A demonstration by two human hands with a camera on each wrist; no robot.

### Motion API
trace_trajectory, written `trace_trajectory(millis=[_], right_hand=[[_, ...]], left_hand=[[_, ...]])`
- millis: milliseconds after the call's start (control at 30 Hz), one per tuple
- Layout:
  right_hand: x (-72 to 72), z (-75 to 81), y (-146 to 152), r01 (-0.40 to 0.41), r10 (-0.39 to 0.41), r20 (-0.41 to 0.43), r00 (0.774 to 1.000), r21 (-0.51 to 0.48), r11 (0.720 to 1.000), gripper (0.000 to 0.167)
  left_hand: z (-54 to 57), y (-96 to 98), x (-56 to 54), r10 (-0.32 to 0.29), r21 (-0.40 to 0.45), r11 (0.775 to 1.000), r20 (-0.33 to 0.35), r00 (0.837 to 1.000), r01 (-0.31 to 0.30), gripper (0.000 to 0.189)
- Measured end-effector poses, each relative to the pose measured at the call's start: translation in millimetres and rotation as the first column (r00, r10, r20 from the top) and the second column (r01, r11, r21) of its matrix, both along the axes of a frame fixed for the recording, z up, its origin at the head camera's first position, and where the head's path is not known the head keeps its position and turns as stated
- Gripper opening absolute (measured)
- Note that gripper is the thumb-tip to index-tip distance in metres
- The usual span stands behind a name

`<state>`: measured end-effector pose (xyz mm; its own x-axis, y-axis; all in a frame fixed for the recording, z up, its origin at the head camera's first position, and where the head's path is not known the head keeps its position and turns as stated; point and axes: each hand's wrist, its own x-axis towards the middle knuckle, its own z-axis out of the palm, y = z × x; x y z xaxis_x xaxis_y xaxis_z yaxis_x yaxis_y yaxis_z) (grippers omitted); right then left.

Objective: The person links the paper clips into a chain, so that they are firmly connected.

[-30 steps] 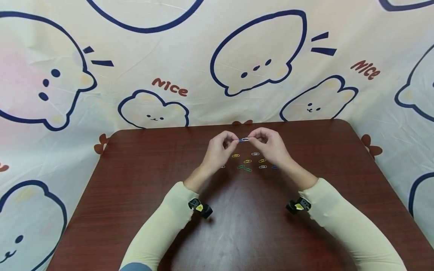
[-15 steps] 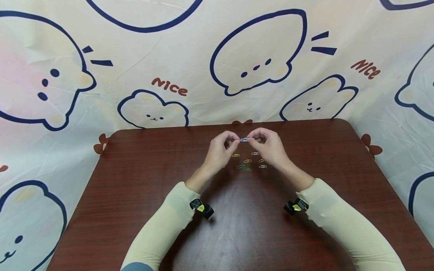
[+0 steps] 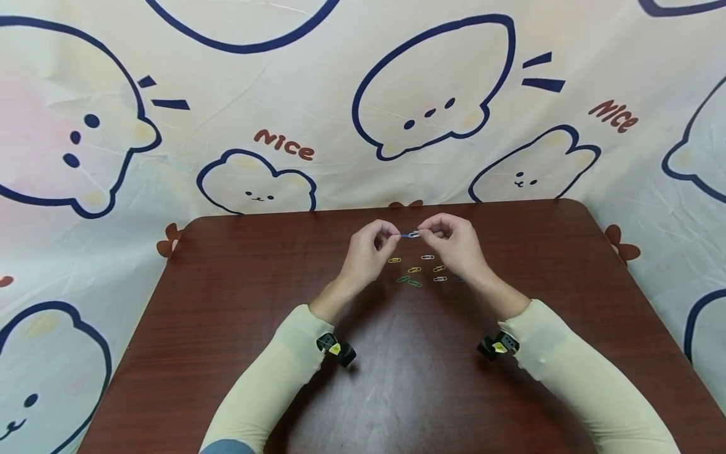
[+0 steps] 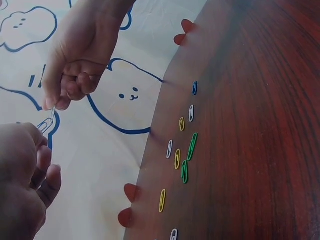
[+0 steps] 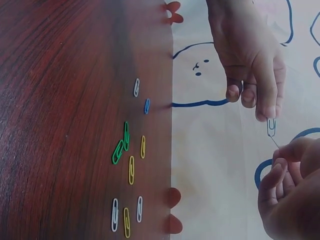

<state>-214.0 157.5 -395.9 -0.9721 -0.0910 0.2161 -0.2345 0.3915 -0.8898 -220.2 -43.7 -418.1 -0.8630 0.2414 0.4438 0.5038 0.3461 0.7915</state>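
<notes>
Above the far part of the table, my left hand (image 3: 368, 250) pinches a blue paper clip (image 3: 405, 236) between thumb and forefinger. Facing it, my right hand (image 3: 455, 247) pinches a white paper clip (image 3: 414, 234) in the same way. The two clips meet end to end and look hooked together, though the join is too small to be sure. Both wrist views show the held clips off the table; in the right wrist view the clip (image 5: 271, 126) in my left hand hangs from its fingertips.
Loose paper clips lie below the hands: yellow (image 3: 414, 270), green (image 3: 403, 279) and white (image 3: 440, 279). A blue one (image 4: 194, 88) and another white one (image 5: 136, 87) are mostly hidden by my wrists in the head view. A patterned cloth (image 3: 334, 126) hangs behind the brown table (image 3: 227, 302).
The hands first came closer, bringing the two clips over each other. Since then my right hand has drawn slightly right, so the clips now stretch out in a line. The loose clips stay put.
</notes>
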Motion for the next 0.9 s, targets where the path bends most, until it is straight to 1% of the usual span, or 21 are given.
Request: trace_trajectory(millis=[167, 333, 533, 700, 900], right_hand=[[-0.5, -1.6, 2.6, -0.029, 0.029, 0.000, 1.000, 0.060, 0.998, 0.013], [0.0, -1.7, 3.3, -0.023, 0.023, -0.002, 1.000, 0.095, 0.995, 0.011], [0.5, -1.4, 1.2, -0.009, 0.010, -0.013, 1.000, 0.093, 0.996, 0.011], [1.2, 0.1, 0.0, -0.002, 0.005, -0.036, 0.999, 0.069, 0.998, 0.012], [0.9, 2.2, -1.6, -0.010, 0.012, -0.036, 0.999, 0.068, 0.998, 0.013]], left_hand=[[-0.7, -1.9, -0.7, 0.013, 0.017, 1.000, -0.011, 1.000, -0.013, 0.006], [-1.1, -2.5, -1.1, 0.011, 0.019, 1.000, -0.003, 1.000, -0.011, 0.006], [-2.7, -2.1, 0.0, 0.023, 0.026, 0.999, 0.019, 1.000, -0.024, 0.006], [-3.4, -1.5, 0.9, 0.026, 0.022, 0.999, 0.040, 0.999, -0.027, 0.006], [-5.6, -0.7, 1.9, 0.012, 0.005, 1.000, 0.061, 0.998, -0.012, 0.006]])
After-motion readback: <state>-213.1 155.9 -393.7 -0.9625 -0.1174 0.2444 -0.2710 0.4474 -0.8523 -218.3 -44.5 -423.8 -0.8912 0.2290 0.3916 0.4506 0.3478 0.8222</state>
